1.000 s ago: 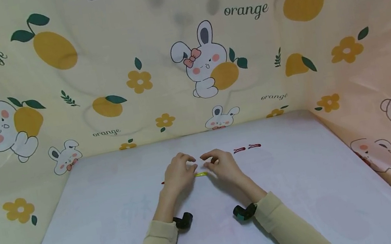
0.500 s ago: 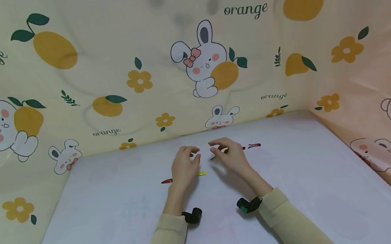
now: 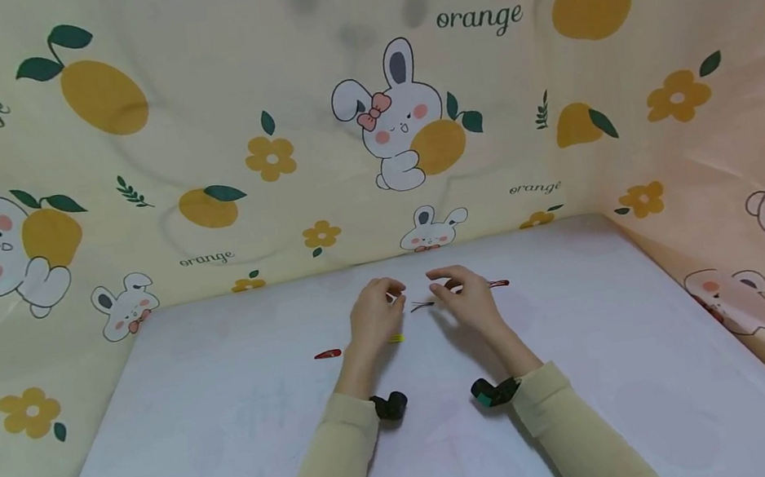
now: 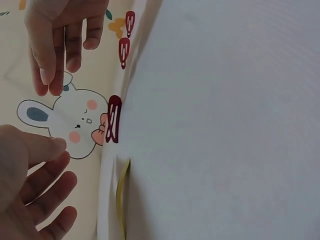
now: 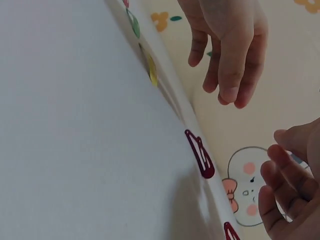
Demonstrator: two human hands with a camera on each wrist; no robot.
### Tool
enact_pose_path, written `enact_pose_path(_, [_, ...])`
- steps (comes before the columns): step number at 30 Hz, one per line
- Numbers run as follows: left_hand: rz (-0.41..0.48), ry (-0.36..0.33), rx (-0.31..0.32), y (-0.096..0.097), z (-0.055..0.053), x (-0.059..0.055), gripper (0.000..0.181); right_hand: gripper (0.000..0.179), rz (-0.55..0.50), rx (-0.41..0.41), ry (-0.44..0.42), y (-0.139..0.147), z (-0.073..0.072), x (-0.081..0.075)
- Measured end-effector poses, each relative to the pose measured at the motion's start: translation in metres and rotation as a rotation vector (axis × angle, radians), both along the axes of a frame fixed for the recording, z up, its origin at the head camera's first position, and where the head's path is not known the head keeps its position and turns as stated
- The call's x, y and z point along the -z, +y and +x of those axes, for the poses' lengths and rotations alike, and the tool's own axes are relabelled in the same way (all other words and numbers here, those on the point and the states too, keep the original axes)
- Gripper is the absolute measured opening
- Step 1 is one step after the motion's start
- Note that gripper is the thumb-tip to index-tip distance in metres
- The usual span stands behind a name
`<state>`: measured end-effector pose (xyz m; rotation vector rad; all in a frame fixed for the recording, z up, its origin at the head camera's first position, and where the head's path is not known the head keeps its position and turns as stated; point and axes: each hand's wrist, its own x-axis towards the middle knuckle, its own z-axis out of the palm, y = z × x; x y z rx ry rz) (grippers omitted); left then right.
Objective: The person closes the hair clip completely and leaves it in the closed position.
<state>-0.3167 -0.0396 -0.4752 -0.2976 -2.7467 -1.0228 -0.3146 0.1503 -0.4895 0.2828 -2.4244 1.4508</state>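
My left hand (image 3: 377, 312) hovers over the far part of the table, fingers loosely bent and holding nothing. Facing it is my right hand (image 3: 468, 300), also holding nothing, its thumb apart from the fingers. Between them lies a dark red snap hair clip (image 3: 422, 305), shown with its two prongs crossed in the left wrist view (image 4: 114, 120). A yellow hair clip (image 3: 396, 339) peeks out beside my left wrist, and a red hair clip (image 3: 328, 354) rests further left. Past my right hand is another red clip (image 3: 499, 283); one more there is mostly hidden by that hand.
The clips lie in a rough row on the white tabletop (image 3: 600, 404). A green clip (image 5: 133, 24) shows in the right wrist view beyond the yellow one. Behind and at the sides hangs a cream cloth (image 3: 295, 53) printed with rabbits and oranges.
Both hands have shifted right and slightly away, off the yellow clip. The dark red clip and the left red clip have come into view; a right-hand red clip is now covered.
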Motion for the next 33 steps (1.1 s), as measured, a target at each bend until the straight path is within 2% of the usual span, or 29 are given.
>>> enact_pose_path(3, [-0.020,-0.019,0.015,0.003,-0.003,0.002,0.014,0.027,0.022,0.012,-0.026,0.003,0.000,0.001])
enact_pose_path(15, [-0.121,-0.125,0.111,0.012,-0.015,0.004,0.012,0.026,0.078,-0.010,-0.231,0.008,0.000,0.001])
enact_pose_path(23, [-0.188,-0.168,0.128,0.014,-0.019,0.008,0.007,0.026,0.104,-0.030,-0.244,0.006,-0.001,0.004])
enact_pose_path(33, [-0.195,-0.200,0.121,0.018,-0.020,0.008,0.010,0.025,0.139,-0.052,-0.281,0.004,0.000,0.006])
